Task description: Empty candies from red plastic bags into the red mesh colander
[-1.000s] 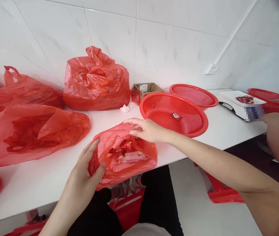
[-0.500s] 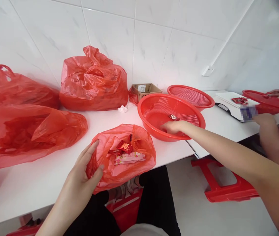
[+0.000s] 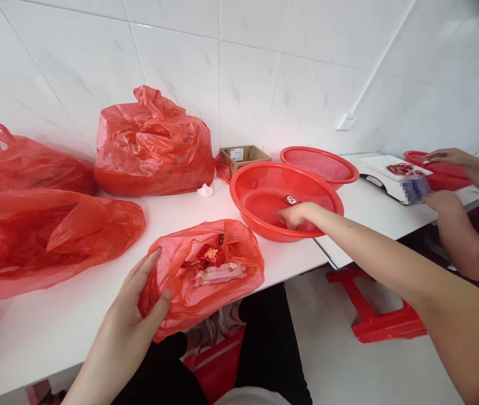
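Observation:
My left hand (image 3: 138,304) grips the near-left rim of a red plastic bag (image 3: 172,309), thumb outside and fingers along the side. Inside the open bag lie a pink wrapped stick packet (image 3: 219,274), a small red candy packet (image 3: 211,255) and other dark-red wrappers. My right hand (image 3: 295,216) reaches down into a red plastic colander (image 3: 243,216), its fingers curled together near the bottom. Whatever they hold, if anything, is hidden. Just beyond that hand, a dark-red and white wrapped candy (image 3: 291,200) rests in the colander.
Large red bags (image 3: 155,152) line the wall and the left side of the white table (image 3: 75,315). A cardboard box (image 3: 245,157), crumpled tissue (image 3: 206,190) and second colander (image 3: 319,163) stand behind. At right, a co-worker's hands (image 3: 444,154) are near a white scale (image 3: 383,183). A red stool (image 3: 387,326) stands below.
My right hand's fingers have drawn in and curled more inside the colander. My left hand stays on the bag. The view has shifted slightly, and the co-worker's far hand has moved towards the scale.

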Available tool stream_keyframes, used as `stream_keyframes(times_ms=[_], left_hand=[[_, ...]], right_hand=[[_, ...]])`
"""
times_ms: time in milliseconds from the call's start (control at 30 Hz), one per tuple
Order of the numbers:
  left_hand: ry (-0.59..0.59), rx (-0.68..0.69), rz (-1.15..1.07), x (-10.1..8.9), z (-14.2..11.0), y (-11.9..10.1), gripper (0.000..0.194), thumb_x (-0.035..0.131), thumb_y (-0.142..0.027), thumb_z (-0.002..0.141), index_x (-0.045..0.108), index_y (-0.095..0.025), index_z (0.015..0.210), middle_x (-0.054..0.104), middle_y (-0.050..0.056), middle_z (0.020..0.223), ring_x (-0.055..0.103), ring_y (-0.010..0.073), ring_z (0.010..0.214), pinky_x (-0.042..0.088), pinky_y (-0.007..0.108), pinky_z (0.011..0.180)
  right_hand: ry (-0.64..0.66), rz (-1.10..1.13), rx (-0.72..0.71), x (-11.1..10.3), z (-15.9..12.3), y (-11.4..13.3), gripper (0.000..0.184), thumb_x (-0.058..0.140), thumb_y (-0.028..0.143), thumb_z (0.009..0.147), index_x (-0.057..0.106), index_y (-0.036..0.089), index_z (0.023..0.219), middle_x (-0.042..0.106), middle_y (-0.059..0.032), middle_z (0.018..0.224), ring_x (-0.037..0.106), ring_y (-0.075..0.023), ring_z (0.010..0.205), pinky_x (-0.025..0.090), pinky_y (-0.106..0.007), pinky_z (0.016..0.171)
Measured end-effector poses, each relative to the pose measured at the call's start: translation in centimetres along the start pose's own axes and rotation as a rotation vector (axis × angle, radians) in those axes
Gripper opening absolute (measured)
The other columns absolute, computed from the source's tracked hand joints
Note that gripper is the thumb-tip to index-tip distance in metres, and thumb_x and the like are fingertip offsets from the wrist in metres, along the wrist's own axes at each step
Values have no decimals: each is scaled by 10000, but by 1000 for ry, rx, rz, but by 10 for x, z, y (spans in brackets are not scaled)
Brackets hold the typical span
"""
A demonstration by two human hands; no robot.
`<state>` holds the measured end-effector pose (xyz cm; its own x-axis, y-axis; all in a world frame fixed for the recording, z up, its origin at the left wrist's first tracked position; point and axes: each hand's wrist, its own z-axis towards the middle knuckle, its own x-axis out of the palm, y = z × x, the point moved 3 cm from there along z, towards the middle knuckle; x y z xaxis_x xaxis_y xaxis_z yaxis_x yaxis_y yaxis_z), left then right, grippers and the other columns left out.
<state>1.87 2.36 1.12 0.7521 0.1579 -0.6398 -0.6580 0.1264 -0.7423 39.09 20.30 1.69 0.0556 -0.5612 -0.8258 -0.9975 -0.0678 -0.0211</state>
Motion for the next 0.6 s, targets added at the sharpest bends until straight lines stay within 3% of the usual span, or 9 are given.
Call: stream_keyframes(times_ms=[133,233,300,367,433,533,600], left_hand=[[-3,15,-9,-1,-1,1,651,517,-452,873,384,-264,1482,399,56,1554,316,273,1452,230,489,1197],[-8,23,-9,-1,-1,1,649,520,-451,877,384,-258,1482,400,55,1553,315,266,1453,225,484,1200],[-5,15,-12,-1,-1,2,647,517,-452,879,384,-257,1481,397,50,1555,311,256,1456,230,475,1200],[1,6,-23,1,0,2,644,514,-453,881,382,-261,1482,396,43,1556,309,245,1457,227,465,1203],[1,1,-38,2,2,1,648,522,-457,879,378,-276,1484,396,29,1556,310,233,1456,211,452,1209],[-20,-13,-54,2,6,-1,662,541,-473,875,366,-306,1491,397,10,1558,317,232,1453,201,442,1213],[-42,-22,-39,2,9,-4,664,548,-477,872,369,-312,1491,420,13,1545,350,244,1438,240,440,1201]], right_hand=[[85,30,62,0,-4,-4,531,756,126,572,609,191,1079,666,-67,809,663,-287,716,499,-381,603],[92,70,51,-8,-10,-5,390,725,70,570,629,152,940,660,-69,692,656,-283,643,489,-372,571],[52,118,-4,-18,-19,1,255,675,73,648,615,152,883,675,-77,701,663,-254,659,495,-342,586],[-63,252,-134,-30,-34,17,160,586,103,772,579,170,917,704,-73,795,671,-197,709,505,-293,625],[-238,505,-357,-38,-55,45,111,530,134,846,540,188,942,712,-56,861,667,-152,725,507,-263,646],[-418,828,-677,-36,-86,97,93,611,177,823,542,198,881,698,-26,847,657,-143,713,513,-265,643],[-439,808,-751,-26,-96,129,86,636,195,816,577,202,878,694,-16,881,652,-139,728,522,-271,669]])
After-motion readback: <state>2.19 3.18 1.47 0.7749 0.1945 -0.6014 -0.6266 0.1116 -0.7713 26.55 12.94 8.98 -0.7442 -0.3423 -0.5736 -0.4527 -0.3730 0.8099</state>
